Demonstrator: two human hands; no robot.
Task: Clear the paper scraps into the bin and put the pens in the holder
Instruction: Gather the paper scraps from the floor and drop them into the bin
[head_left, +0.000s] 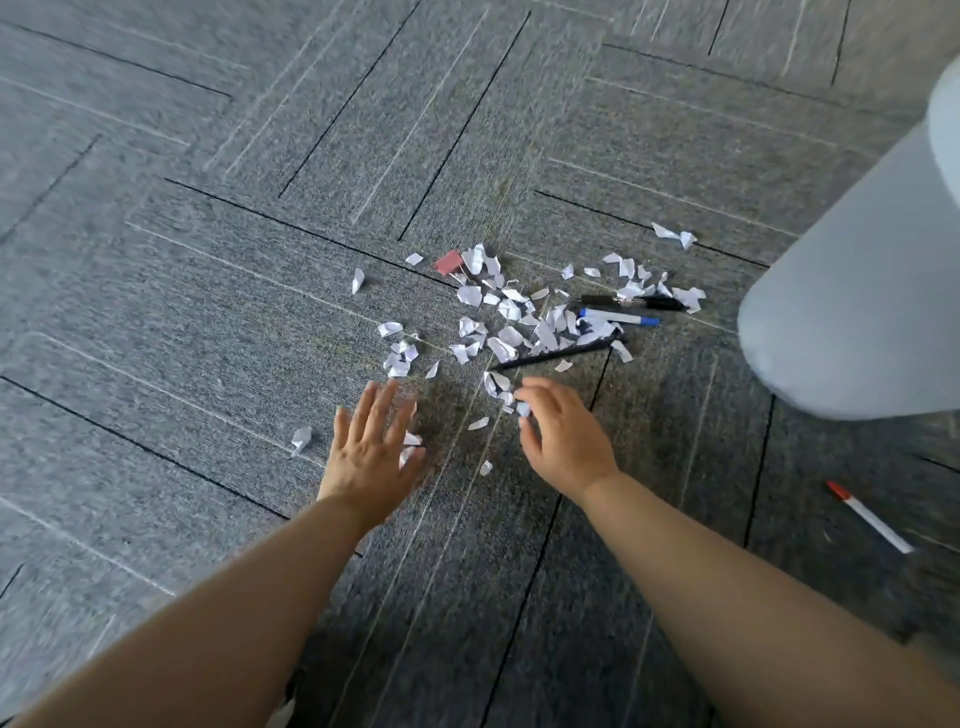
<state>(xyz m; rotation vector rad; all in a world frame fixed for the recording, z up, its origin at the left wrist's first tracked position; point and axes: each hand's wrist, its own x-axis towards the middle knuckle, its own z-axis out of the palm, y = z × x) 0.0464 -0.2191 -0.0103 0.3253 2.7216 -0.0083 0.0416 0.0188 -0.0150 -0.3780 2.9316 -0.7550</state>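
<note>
Both hands reach over the grey carpet: the left hand (371, 449) spread flat with fingers splayed, the right hand (563, 431) curled with fingertips pinching a white scrap. Just beyond lie scattered paper scraps (506, 322), three pens (618, 317) and a red binder clip (448, 262). A pale bin (857, 291) stands far right; a red-capped pen (868, 516) lies near right.

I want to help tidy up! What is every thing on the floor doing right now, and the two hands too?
Paper scraps: scattered on the carpet, not binned.
Black pen: lying among scraps.
Blue-capped pen: lying flat, capped.
Black pencil: lying flat.
Red-capped pen: lying apart, capped.
Red binder clip: lying at the pile's edge.
Left hand: open, fingers spread.
Right hand: pinching a scrap.
</note>
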